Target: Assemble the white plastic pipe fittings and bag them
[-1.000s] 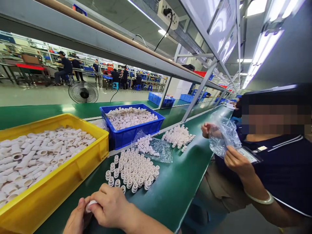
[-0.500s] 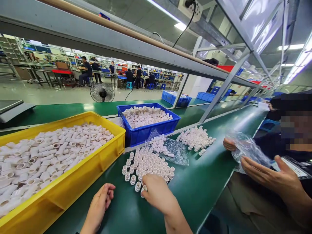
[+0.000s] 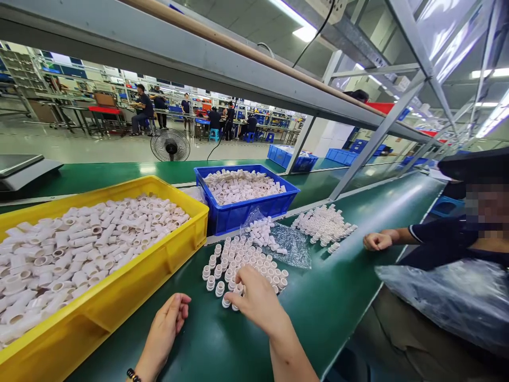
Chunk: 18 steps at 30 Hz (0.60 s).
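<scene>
Right hand (image 3: 256, 301) nearer, thumb and fingers parted at upright white fittings (image 3: 239, 258), lower centre, grip unclear; left hand (image 3: 167, 321) below-left of them, loosely curled, seemingly empty.

Round dark fan (image 3: 170, 145), blue stools (image 3: 213, 135) beyond

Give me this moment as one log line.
right hand: at near edge of standing white fittings | left hand: loosely curled, right of yellow bin

One head-worn cam, facing forward and down across the green bench (image 3: 210, 347). Left hand (image 3: 167, 321) and right hand (image 3: 257, 297) close, low in frame; bench recedes to upper right; fan (image 3: 170, 145) sits farther off.
</scene>
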Each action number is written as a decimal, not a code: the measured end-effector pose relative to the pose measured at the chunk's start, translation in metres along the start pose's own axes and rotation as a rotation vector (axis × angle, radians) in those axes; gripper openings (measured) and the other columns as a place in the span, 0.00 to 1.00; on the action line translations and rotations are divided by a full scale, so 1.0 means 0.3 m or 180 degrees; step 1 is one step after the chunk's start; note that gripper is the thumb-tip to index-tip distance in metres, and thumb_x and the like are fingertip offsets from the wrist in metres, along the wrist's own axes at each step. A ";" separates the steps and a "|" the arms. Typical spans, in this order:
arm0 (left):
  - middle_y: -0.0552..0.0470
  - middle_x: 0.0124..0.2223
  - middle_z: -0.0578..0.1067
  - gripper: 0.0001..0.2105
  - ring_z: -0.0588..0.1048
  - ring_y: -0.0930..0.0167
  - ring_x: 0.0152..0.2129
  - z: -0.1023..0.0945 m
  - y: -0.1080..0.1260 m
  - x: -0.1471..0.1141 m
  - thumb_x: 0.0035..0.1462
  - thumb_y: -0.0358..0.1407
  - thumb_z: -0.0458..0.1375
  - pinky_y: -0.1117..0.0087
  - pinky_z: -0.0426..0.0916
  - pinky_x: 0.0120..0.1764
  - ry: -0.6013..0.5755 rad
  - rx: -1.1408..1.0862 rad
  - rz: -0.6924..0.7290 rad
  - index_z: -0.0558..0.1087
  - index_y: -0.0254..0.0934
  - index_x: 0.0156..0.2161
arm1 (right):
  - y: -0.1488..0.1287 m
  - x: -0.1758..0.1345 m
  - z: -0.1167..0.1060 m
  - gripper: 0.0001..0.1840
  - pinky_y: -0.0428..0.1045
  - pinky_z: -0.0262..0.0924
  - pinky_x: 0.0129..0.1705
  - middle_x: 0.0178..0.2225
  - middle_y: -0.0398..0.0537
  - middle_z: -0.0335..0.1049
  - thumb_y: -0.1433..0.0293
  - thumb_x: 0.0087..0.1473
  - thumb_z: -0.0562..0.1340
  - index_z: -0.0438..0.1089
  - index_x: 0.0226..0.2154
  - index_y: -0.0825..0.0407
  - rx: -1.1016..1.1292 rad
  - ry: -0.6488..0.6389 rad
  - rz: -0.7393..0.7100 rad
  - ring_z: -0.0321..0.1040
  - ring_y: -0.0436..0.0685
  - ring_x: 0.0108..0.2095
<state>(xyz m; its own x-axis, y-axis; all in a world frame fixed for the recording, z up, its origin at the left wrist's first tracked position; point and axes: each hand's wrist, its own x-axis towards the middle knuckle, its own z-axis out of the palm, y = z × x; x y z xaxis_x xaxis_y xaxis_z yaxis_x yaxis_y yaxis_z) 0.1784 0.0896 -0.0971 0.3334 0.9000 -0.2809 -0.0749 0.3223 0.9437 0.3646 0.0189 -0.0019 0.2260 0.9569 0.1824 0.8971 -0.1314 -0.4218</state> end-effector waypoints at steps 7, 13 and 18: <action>0.55 0.20 0.67 0.19 0.63 0.75 0.18 -0.043 -0.005 0.018 0.45 0.51 0.54 0.77 0.58 0.18 0.0804 -0.0746 0.0264 0.70 0.34 0.29 | -0.147 -0.012 0.214 0.17 0.49 0.52 0.52 0.49 0.52 0.60 0.73 0.53 0.51 0.61 0.46 0.54 0.1229 -0.0127 -0.1185 0.54 0.53 0.51; 0.58 0.17 0.64 0.17 0.58 0.79 0.13 -0.056 -0.017 0.043 0.45 0.48 0.55 0.79 0.53 0.14 0.0951 -0.1188 0.0352 0.70 0.34 0.27 | -0.151 0.052 0.394 0.28 0.51 0.41 0.58 0.59 0.57 0.44 0.72 0.51 0.52 0.50 0.55 0.61 0.1037 -0.0884 -0.1089 0.40 0.58 0.59; 0.58 0.16 0.63 0.16 0.58 0.79 0.13 -0.043 -0.019 0.045 0.47 0.47 0.55 0.79 0.52 0.13 0.0875 -0.1217 0.0345 0.69 0.34 0.28 | -0.128 0.129 0.422 0.32 0.53 0.38 0.59 0.60 0.58 0.39 0.68 0.50 0.55 0.47 0.56 0.60 0.1066 -0.0912 -0.0793 0.36 0.60 0.60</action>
<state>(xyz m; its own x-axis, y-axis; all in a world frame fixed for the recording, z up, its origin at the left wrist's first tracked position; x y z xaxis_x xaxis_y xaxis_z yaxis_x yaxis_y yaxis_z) 0.1712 0.1038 -0.1085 0.0476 0.9620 -0.2689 -0.4528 0.2607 0.8526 0.2907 0.0937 -0.0912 -0.1349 0.9874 0.0824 0.7288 0.1553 -0.6669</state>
